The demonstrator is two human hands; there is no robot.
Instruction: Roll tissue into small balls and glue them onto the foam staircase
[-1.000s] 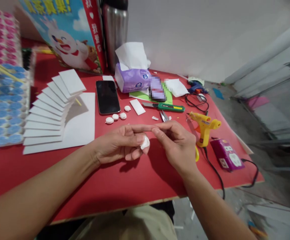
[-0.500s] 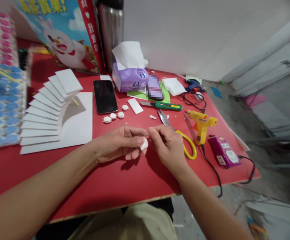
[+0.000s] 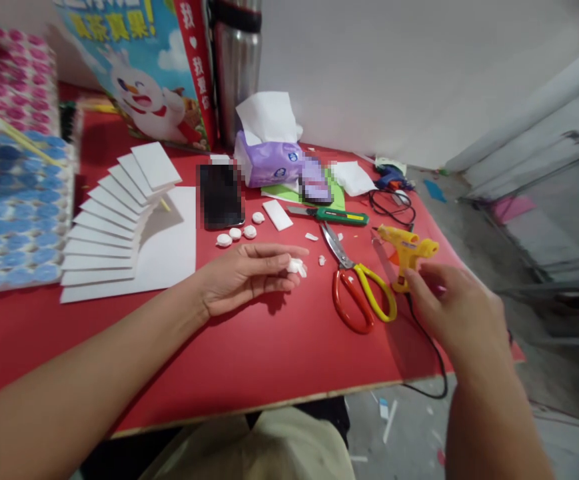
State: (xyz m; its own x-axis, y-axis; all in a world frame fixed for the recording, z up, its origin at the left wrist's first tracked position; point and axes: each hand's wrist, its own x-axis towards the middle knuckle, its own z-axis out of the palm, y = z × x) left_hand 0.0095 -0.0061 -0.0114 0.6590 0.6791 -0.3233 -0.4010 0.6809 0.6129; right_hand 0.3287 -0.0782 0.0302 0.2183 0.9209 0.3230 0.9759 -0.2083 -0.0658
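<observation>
My left hand [image 3: 254,273] is above the red table, pinching a small crumpled white piece [image 3: 296,267] between thumb and fingers. My right hand [image 3: 459,310] is at the handle of a yellow hot glue gun [image 3: 406,250]; its thumb and forefinger are apart beside the handle, and the other fingers are partly hidden. Scissors [image 3: 352,267] with one red and one yellow handle lie between my hands. A tiny white scrap [image 3: 322,260] lies left of them. Several small round white pieces [image 3: 235,233] sit beyond my left hand.
A green utility knife [image 3: 342,215], a phone [image 3: 220,197] and a purple tissue pack [image 3: 269,160] lie farther back. Fanned white boards [image 3: 104,230] stand at left beside trays of blue [image 3: 24,213] and pink pieces [image 3: 19,80]. A steel flask [image 3: 239,73] stands against the wall.
My right hand has left my left hand and moved right to the glue gun. The scissors' red handle now shows, and a tiny white scrap appears on the table.
</observation>
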